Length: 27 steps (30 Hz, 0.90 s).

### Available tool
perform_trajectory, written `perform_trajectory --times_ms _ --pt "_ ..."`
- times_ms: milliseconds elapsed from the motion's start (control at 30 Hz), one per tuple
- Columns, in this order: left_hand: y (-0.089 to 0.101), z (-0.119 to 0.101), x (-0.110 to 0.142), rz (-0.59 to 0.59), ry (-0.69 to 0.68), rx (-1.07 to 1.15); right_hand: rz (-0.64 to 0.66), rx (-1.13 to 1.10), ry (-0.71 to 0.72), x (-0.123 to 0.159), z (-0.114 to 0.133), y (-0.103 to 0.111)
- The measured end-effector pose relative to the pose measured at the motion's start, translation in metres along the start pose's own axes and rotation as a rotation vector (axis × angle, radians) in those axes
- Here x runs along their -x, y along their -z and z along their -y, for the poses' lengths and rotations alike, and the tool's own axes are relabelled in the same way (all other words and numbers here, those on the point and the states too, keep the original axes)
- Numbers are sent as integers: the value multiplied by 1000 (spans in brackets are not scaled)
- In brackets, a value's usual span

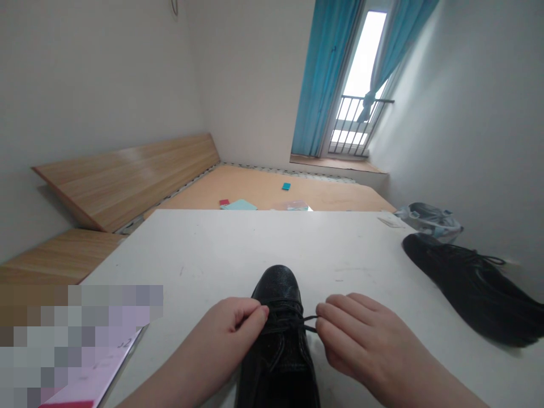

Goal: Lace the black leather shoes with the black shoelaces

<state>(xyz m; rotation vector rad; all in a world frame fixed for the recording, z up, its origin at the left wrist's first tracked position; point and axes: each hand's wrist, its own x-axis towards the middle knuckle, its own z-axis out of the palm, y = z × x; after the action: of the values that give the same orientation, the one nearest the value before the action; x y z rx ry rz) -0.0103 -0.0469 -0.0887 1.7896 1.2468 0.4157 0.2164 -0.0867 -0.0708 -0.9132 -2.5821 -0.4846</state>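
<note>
A black lace-up shoe (278,283) rests on the white table between my hands, its toe pointing away from me. My right hand (357,334) is closed just right of the shoe, pinching a loop of black shoelace (310,324) that stretches out from the lacing. On the other side, my left hand (238,328) pinches at the left edge of the laces, thumb and forefinger pressed together. What lies between those left fingertips is mostly hidden, but they touch the lacing.
The second black shoe (471,289) lies at the right of the white table (212,243). Behind it sits a clear plastic bag (429,220). A purple printed sheet (114,340), partly blurred out, is at the lower left. Beyond the table are small coloured cards and a wooden panel (140,175).
</note>
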Motion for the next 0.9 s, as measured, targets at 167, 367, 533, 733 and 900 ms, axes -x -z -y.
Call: perform_trajectory --times_ms 167,367,533,733,900 --pt "4 3 3 47 20 -48 -46 188 46 13 2 6" --pt "10 7 5 96 16 -85 -11 301 155 9 3 12" --pt "11 8 7 107 6 -85 2 361 232 -2 -3 22" --pt "7 9 6 99 18 -64 -17 301 59 3 -3 5" --pt "4 9 3 93 34 -7 0 18 -224 23 15 -19"
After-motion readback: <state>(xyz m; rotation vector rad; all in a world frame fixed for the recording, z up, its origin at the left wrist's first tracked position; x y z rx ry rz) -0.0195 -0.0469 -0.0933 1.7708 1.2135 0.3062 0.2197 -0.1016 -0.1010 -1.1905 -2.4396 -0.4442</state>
